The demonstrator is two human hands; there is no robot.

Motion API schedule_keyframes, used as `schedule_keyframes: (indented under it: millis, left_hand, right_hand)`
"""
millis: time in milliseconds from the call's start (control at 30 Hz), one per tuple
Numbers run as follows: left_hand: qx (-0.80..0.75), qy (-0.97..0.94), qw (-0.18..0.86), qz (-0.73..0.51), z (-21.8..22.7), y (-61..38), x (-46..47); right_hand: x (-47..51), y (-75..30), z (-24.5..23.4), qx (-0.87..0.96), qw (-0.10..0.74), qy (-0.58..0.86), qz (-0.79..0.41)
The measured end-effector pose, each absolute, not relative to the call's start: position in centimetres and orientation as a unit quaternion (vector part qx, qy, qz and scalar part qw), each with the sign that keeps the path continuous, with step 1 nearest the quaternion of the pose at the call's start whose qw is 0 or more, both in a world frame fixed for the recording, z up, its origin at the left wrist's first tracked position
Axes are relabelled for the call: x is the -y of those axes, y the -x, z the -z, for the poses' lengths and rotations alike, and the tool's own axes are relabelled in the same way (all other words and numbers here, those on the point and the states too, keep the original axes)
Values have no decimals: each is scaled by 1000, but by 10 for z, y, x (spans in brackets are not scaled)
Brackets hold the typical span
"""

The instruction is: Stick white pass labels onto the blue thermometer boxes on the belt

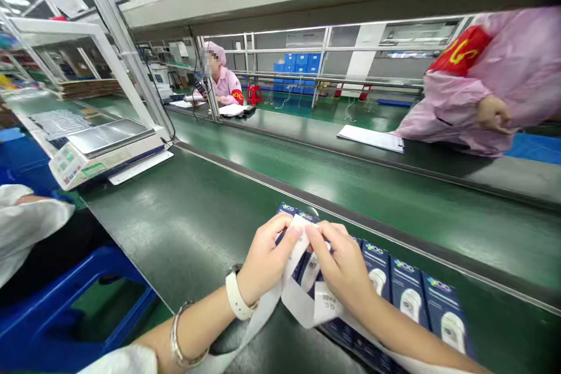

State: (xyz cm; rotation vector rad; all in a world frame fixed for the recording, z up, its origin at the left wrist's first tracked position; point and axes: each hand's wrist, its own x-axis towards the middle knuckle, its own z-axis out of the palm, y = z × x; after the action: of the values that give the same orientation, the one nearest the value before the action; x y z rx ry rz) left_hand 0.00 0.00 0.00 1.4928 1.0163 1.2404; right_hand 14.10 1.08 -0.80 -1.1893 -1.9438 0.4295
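A white strip of printed labels (298,302) runs between my two hands and trails down in loops over both forearms. My left hand (268,254), with a white watch band at the wrist, pinches the strip from the left. Facing it, my right hand (340,260) pinches the same strip between thumb and fingers, the fingertips nearly meeting. Beneath and behind the hands stands a row of several dark blue boxes (409,289), each printed with a white device. The boxes on the left are partly hidden by my hands and the strip.
The green worktop (193,210) borders a green conveyor belt (289,158). A weighing scale (107,146) stands at left, a blue stool (83,304) below it. Across the belt are a clipboard (371,138) and two people in pink. A white sleeve (26,225) shows at far left.
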Motion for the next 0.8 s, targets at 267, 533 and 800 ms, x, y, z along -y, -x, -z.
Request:
schedule_keyframes:
  millis: [267,533,800]
  left_hand:
    - [-531,-327,653,-429,14,15,-44]
    - [-577,-243,703,-338,23,14,-85]
    - [-628,-240,672,-313,24,2,-99]
  right_hand:
    - [-59,-162,33,818,272,452,-230]
    - [-94,-178,55,875,164,406,-205]
    - [-109,-169,68,916,147,358,-106]
